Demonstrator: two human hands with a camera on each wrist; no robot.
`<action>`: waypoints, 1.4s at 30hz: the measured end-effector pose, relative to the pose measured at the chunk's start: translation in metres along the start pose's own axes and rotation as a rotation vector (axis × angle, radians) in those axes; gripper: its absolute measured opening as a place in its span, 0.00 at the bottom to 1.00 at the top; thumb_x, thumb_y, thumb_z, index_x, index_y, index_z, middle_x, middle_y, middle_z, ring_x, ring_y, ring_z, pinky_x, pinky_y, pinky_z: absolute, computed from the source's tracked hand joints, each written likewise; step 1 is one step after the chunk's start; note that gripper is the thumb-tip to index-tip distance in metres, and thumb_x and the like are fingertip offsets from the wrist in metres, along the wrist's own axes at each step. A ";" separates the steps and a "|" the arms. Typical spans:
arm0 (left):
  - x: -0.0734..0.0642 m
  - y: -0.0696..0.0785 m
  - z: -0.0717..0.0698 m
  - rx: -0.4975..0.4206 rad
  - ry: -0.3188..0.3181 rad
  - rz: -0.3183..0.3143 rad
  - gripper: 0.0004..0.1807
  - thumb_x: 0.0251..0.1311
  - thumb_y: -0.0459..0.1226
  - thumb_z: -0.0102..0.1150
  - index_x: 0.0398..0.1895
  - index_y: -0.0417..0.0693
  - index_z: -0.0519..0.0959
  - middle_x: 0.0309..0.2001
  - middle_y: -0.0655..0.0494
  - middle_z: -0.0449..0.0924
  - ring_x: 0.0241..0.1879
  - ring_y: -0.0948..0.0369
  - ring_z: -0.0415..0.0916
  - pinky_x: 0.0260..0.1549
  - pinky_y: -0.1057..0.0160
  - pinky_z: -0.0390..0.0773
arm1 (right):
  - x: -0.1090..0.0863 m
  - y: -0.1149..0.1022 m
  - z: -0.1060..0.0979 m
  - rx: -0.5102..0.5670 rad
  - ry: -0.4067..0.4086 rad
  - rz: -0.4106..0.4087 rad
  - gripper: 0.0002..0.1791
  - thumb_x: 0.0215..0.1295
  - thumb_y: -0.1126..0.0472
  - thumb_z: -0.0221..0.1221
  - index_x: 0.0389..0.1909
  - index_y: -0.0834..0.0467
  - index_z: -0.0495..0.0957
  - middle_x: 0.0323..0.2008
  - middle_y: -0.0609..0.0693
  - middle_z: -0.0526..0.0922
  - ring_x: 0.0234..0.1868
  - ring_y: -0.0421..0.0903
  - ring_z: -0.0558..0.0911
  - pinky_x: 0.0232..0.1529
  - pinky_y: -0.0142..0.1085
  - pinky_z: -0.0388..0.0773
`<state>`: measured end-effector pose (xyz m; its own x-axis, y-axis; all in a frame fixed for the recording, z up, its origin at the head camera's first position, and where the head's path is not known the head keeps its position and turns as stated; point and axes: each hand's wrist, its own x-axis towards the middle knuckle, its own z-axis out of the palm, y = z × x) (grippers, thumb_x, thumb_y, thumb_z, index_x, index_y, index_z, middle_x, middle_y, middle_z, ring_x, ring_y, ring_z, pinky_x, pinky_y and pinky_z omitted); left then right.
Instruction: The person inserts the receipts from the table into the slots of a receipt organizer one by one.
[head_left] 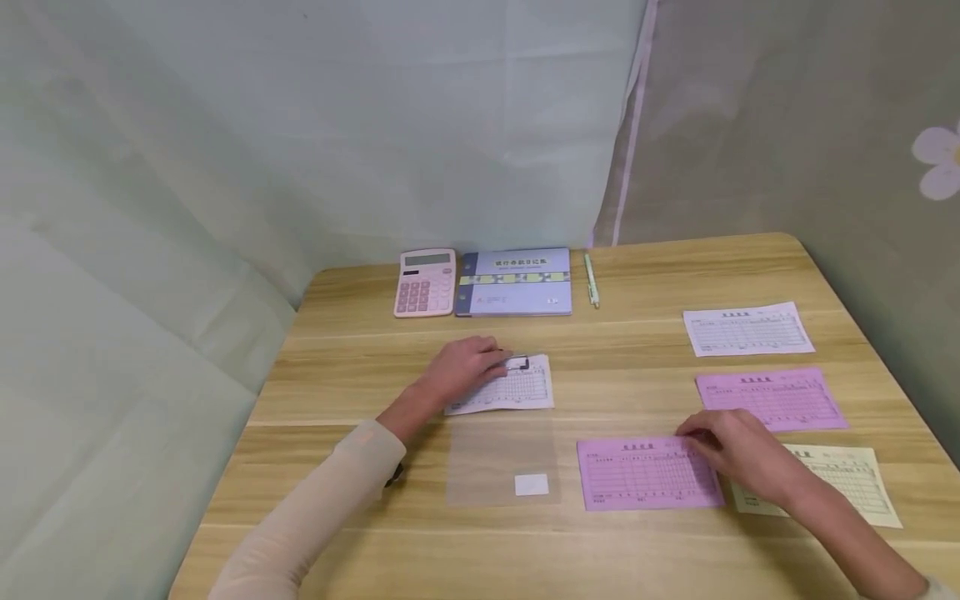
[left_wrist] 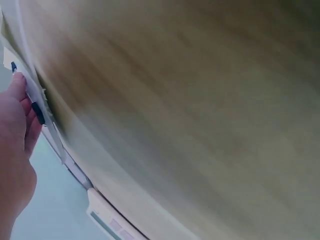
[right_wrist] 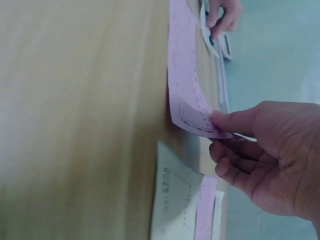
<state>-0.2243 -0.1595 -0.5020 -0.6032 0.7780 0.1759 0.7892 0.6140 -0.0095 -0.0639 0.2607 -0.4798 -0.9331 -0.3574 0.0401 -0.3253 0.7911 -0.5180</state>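
My left hand point(head_left: 467, 367) pinches the metal clip point(head_left: 519, 363) with black ends at the top of a clear clipboard point(head_left: 487, 462). A white printed slip point(head_left: 528, 390) lies on the board's upper half, partly under that hand, its lower edge wavy. In the left wrist view, the thumb and fingers point(left_wrist: 33, 125) close around the clip at the left border. My right hand point(head_left: 738, 454) holds a pink printed slip point(head_left: 645, 473) by its upper right corner, thumb on top. In the right wrist view that pink slip point(right_wrist: 184, 75) bends up toward the thumb.
Right of the board lie a white slip point(head_left: 748, 329), another pink slip point(head_left: 776, 398) and a yellow slip point(head_left: 855, 479), the last partly behind my right hand. Along the back edge sit a pink calculator point(head_left: 424, 283), a blue account book point(head_left: 517, 283) and a green pen point(head_left: 591, 280).
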 end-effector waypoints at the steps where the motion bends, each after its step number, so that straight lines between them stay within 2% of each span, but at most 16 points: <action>1: 0.000 0.000 0.000 0.027 0.008 0.027 0.18 0.76 0.46 0.64 0.62 0.49 0.86 0.47 0.56 0.84 0.43 0.61 0.81 0.47 0.63 0.84 | 0.001 0.000 -0.002 0.005 0.002 0.003 0.09 0.63 0.73 0.71 0.40 0.58 0.90 0.37 0.47 0.90 0.37 0.43 0.86 0.37 0.39 0.86; 6: 0.000 0.001 0.001 0.155 0.004 0.125 0.21 0.78 0.46 0.61 0.65 0.45 0.83 0.51 0.53 0.83 0.48 0.59 0.82 0.52 0.62 0.84 | 0.010 -0.003 -0.010 0.045 0.020 -0.027 0.09 0.64 0.73 0.71 0.38 0.56 0.91 0.35 0.43 0.89 0.34 0.35 0.81 0.33 0.34 0.82; 11: -0.002 0.001 0.003 0.224 -0.008 0.152 0.22 0.79 0.46 0.60 0.67 0.43 0.81 0.52 0.51 0.82 0.48 0.59 0.81 0.52 0.62 0.85 | 0.027 -0.012 -0.018 0.085 0.010 -0.082 0.09 0.65 0.72 0.70 0.37 0.55 0.91 0.34 0.41 0.90 0.34 0.33 0.83 0.34 0.33 0.83; 17: -0.006 0.003 0.004 0.191 0.022 0.132 0.21 0.78 0.46 0.61 0.67 0.44 0.81 0.52 0.52 0.82 0.49 0.59 0.82 0.52 0.62 0.85 | 0.053 -0.026 -0.030 0.193 -0.063 -0.114 0.08 0.70 0.70 0.67 0.38 0.54 0.90 0.35 0.41 0.89 0.32 0.36 0.83 0.32 0.32 0.83; 24: -0.005 0.003 0.007 0.141 0.010 0.094 0.21 0.79 0.46 0.59 0.67 0.45 0.81 0.52 0.53 0.83 0.50 0.60 0.82 0.53 0.62 0.84 | 0.086 -0.045 -0.038 0.351 -0.221 -0.190 0.07 0.72 0.70 0.66 0.40 0.57 0.90 0.35 0.44 0.89 0.24 0.44 0.81 0.24 0.34 0.81; 31: -0.004 0.002 0.003 0.114 0.016 0.087 0.20 0.79 0.46 0.60 0.65 0.47 0.83 0.50 0.54 0.83 0.47 0.61 0.82 0.50 0.64 0.85 | 0.125 -0.062 -0.018 0.407 -0.250 -0.160 0.04 0.71 0.68 0.68 0.40 0.59 0.92 0.33 0.47 0.90 0.25 0.52 0.82 0.24 0.31 0.77; 37: -0.002 -0.001 0.002 0.004 0.016 0.036 0.19 0.76 0.46 0.64 0.63 0.48 0.86 0.44 0.57 0.82 0.41 0.62 0.80 0.42 0.65 0.83 | 0.158 -0.072 0.011 0.485 -0.241 -0.099 0.04 0.71 0.67 0.68 0.40 0.63 0.91 0.33 0.51 0.90 0.26 0.50 0.83 0.27 0.35 0.82; 42: 0.000 -0.003 0.000 -0.078 0.016 0.014 0.19 0.75 0.46 0.65 0.61 0.48 0.86 0.42 0.57 0.83 0.38 0.62 0.79 0.38 0.65 0.82 | 0.174 -0.080 0.030 0.501 -0.253 -0.061 0.04 0.71 0.67 0.68 0.39 0.64 0.90 0.33 0.52 0.91 0.31 0.47 0.86 0.33 0.42 0.88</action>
<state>-0.2266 -0.1616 -0.5022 -0.5910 0.7836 0.1918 0.8042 0.5908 0.0643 -0.1960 0.1206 -0.4566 -0.8290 -0.5517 -0.0914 -0.2075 0.4553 -0.8658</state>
